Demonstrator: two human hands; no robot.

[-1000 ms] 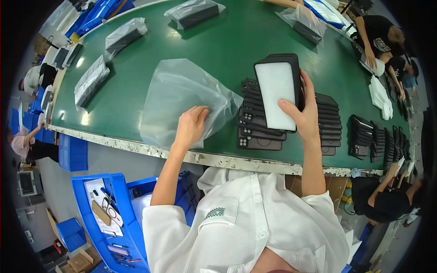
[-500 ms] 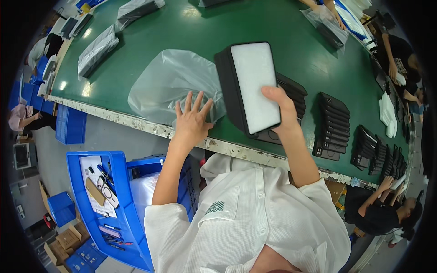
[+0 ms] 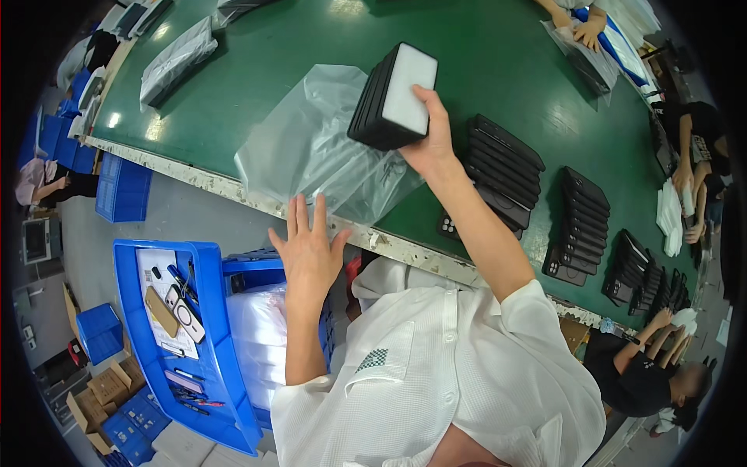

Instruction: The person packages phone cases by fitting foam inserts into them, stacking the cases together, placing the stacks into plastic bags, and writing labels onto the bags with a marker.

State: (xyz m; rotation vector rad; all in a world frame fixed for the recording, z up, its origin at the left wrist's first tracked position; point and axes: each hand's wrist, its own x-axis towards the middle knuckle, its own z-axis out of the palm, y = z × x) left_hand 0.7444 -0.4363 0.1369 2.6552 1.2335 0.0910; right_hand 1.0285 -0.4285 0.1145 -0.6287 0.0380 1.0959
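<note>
My right hand (image 3: 433, 138) grips a stack of black phone cases (image 3: 373, 109) with a white insert showing in its end case. The stack is tilted over the right part of a clear plastic bag (image 3: 292, 136), which lies flat and creased on the table. At the table's front edge, my left hand (image 3: 309, 253) is open with its fingers spread and holds nothing. Its fingertips are by the bag's near edge; whether they touch it I cannot tell. Right of the bag, a row of black phone cases (image 3: 502, 175) lies overlapped, partly behind my right forearm.
More rows of black phone cases (image 3: 577, 222) continue along the green table (image 3: 498, 62). Wrapped packs (image 3: 179, 62) lie at the far left. A blue bin (image 3: 206, 350) holds pens and phone cases, beside white plastic bags (image 3: 257, 342). Co-workers' hands (image 3: 589, 29) work at the upper right.
My right hand has carried the stack farther from me and slightly left, over the bag. My left hand has come off the bag, back toward me.
</note>
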